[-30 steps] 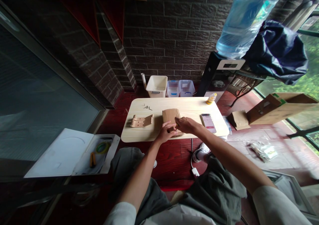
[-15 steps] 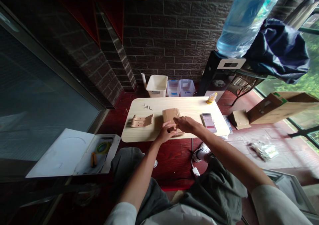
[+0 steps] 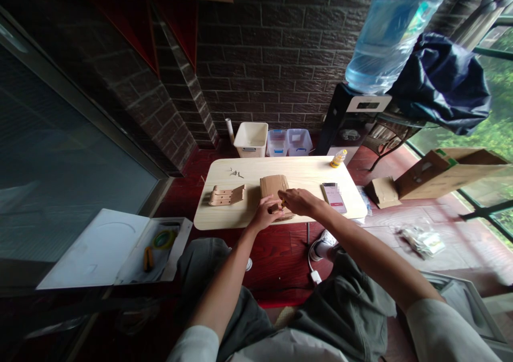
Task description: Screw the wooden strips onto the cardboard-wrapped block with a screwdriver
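At the near edge of the table, my left hand is closed around a small brown wooden piece, steadying it against a brown wooden block with a grooved top. My right hand is a fist just above that piece. A bit of yellow below the fist looks like part of a screwdriver, mostly covered by the fingers. To the left lies a separate light wooden part with holes and curved ends. Several small screws are scattered behind it.
The pale table also carries a phone and a yellow-capped bottle. Plastic bins stand behind it, beside a water dispenser. An open white box is at left; a cardboard box is at right.
The right fist has turned slightly, and more yellow shows beneath it. The left hand keeps its place, and the whole view has shifted a little.
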`<state>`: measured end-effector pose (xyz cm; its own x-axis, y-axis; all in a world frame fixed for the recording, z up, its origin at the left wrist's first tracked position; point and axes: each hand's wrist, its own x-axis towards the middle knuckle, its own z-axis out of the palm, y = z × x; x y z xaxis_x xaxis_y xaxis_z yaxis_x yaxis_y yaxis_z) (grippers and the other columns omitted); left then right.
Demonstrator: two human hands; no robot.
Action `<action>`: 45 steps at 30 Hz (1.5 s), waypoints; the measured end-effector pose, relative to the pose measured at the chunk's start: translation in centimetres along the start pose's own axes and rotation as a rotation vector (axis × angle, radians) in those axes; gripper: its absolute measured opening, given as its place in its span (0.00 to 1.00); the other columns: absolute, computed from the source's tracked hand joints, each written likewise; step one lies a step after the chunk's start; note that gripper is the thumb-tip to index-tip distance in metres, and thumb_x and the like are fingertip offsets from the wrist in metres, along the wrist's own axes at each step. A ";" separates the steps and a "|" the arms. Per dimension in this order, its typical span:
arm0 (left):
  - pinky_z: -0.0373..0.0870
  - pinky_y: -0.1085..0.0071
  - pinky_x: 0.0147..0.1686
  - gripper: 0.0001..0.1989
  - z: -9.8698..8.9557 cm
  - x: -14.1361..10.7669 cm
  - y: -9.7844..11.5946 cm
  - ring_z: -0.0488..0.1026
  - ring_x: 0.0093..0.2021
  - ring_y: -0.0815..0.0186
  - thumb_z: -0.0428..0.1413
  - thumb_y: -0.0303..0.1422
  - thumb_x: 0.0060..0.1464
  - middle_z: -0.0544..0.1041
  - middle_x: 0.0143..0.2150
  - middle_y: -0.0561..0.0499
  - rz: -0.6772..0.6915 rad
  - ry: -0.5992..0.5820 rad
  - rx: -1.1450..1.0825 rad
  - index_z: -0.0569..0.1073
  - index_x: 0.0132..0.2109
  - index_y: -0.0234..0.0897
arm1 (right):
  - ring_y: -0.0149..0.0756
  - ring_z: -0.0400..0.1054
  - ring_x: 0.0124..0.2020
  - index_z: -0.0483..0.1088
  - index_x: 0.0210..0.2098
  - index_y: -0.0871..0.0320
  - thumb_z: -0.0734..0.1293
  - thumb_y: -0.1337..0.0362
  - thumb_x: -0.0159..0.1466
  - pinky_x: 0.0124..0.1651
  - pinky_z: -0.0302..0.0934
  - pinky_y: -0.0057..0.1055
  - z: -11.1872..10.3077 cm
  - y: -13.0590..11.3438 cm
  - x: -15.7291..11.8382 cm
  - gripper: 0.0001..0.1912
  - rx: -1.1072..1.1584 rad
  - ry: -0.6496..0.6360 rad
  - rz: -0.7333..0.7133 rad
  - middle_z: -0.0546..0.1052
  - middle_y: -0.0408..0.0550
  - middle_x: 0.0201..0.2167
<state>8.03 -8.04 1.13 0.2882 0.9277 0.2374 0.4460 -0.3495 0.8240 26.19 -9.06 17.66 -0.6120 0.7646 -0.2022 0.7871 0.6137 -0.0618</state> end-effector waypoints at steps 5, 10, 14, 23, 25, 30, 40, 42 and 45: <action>0.58 0.51 0.65 0.15 -0.1 -0.1 0.0 0.63 0.65 0.50 0.68 0.37 0.46 0.78 0.53 0.44 0.000 0.004 -0.002 0.81 0.42 0.40 | 0.45 0.76 0.42 0.63 0.53 0.62 0.58 0.63 0.71 0.35 0.60 0.30 0.3 0.0 0.4 0.14 0.003 0.000 0.027 0.79 0.60 0.43; 0.58 0.52 0.66 0.15 -0.2 -0.2 0.2 0.62 0.66 0.50 0.68 0.37 0.46 0.77 0.55 0.45 -0.016 -0.008 0.000 0.81 0.42 0.40 | 0.47 0.76 0.40 0.61 0.55 0.64 0.57 0.62 0.71 0.34 0.60 0.30 0.7 0.2 0.7 0.16 -0.012 -0.017 0.060 0.79 0.62 0.40; 0.58 0.52 0.65 0.17 -0.3 -0.3 0.4 0.63 0.65 0.49 0.68 0.37 0.45 0.75 0.58 0.44 -0.029 -0.001 0.002 0.81 0.43 0.39 | 0.47 0.76 0.41 0.61 0.55 0.63 0.58 0.62 0.70 0.35 0.61 0.31 0.4 0.2 0.4 0.17 0.010 -0.013 0.030 0.79 0.61 0.41; 0.59 0.52 0.65 0.15 -0.4 -0.1 0.5 0.63 0.65 0.49 0.69 0.36 0.45 0.77 0.55 0.43 -0.018 -0.004 0.000 0.82 0.42 0.40 | 0.42 0.75 0.45 0.64 0.52 0.61 0.59 0.64 0.70 0.39 0.62 0.29 0.3 0.4 0.5 0.12 0.001 -0.027 -0.020 0.79 0.58 0.44; 0.59 0.52 0.65 0.16 -0.4 -0.1 0.5 0.63 0.65 0.50 0.69 0.36 0.45 0.78 0.53 0.44 -0.020 -0.004 -0.002 0.81 0.44 0.41 | 0.42 0.75 0.45 0.64 0.52 0.61 0.60 0.63 0.71 0.39 0.62 0.29 0.5 0.5 0.7 0.12 0.001 -0.041 -0.006 0.79 0.59 0.44; 0.57 0.53 0.67 0.17 -0.3 -0.2 0.5 0.62 0.66 0.52 0.68 0.36 0.47 0.80 0.49 0.47 -0.009 -0.008 -0.008 0.81 0.46 0.43 | 0.45 0.76 0.43 0.64 0.52 0.62 0.61 0.61 0.70 0.37 0.63 0.29 0.3 0.5 0.9 0.14 -0.015 -0.062 0.043 0.79 0.60 0.42; 0.59 0.51 0.65 0.15 -0.3 -0.2 0.9 0.64 0.65 0.50 0.69 0.34 0.45 0.77 0.55 0.43 -0.034 0.005 0.006 0.81 0.43 0.39 | 0.43 0.76 0.44 0.63 0.54 0.60 0.59 0.65 0.70 0.38 0.63 0.30 0.1 0.3 0.1 0.14 -0.023 -0.036 -0.015 0.79 0.58 0.44; 0.59 0.51 0.65 0.13 -0.4 -0.1 0.9 0.63 0.65 0.50 0.68 0.34 0.45 0.78 0.54 0.44 -0.030 -0.003 0.003 0.81 0.41 0.40 | 0.43 0.76 0.44 0.63 0.53 0.61 0.58 0.66 0.71 0.38 0.62 0.29 0.2 0.3 0.1 0.13 -0.018 -0.022 -0.027 0.79 0.59 0.44; 0.59 0.51 0.65 0.14 -0.4 -0.1 0.7 0.63 0.66 0.50 0.68 0.34 0.45 0.79 0.53 0.45 -0.022 -0.010 0.000 0.82 0.42 0.40 | 0.42 0.76 0.44 0.62 0.54 0.62 0.59 0.65 0.70 0.38 0.63 0.29 0.5 0.4 0.3 0.14 -0.009 -0.020 -0.030 0.78 0.59 0.44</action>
<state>7.96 -8.30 1.92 0.2871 0.9336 0.2144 0.4523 -0.3294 0.8288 26.33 -8.65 17.08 -0.6334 0.7420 -0.2196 0.7678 0.6379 -0.0593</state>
